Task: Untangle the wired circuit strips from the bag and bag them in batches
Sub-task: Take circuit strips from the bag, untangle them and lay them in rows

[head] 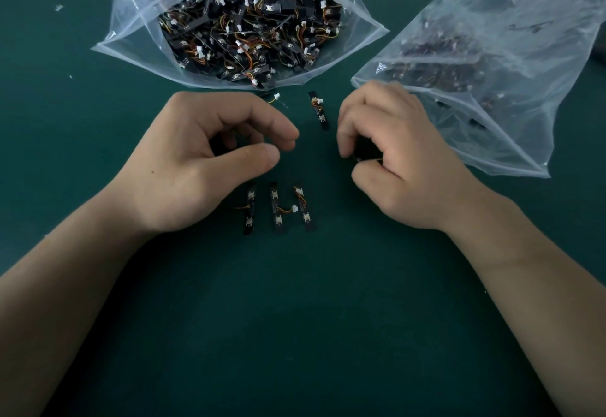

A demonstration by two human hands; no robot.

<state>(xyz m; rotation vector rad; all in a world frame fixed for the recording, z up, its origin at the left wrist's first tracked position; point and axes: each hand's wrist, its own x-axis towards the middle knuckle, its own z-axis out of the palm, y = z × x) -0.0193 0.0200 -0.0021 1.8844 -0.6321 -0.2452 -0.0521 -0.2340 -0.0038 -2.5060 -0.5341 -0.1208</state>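
An open clear bag (137, 33) at the top middle is full of tangled black circuit strips (249, 26) with orange wires and white plugs. A second clear bag (511, 65) lies at the right with strips inside. Three strips (277, 208) lie side by side on the green mat between my wrists. One more strip (318, 111) lies between my hands, and a white plug (276, 96) pokes out past my left fingers. My left hand (210, 160) is curled, a dark strip partly hidden under its fingers. My right hand (390, 157) is shut on a dark strip (365, 151).
The green mat (295, 318) covers the whole table. Small white scraps (59, 7) lie at the far left. The second bag's mouth lies just behind my right hand.
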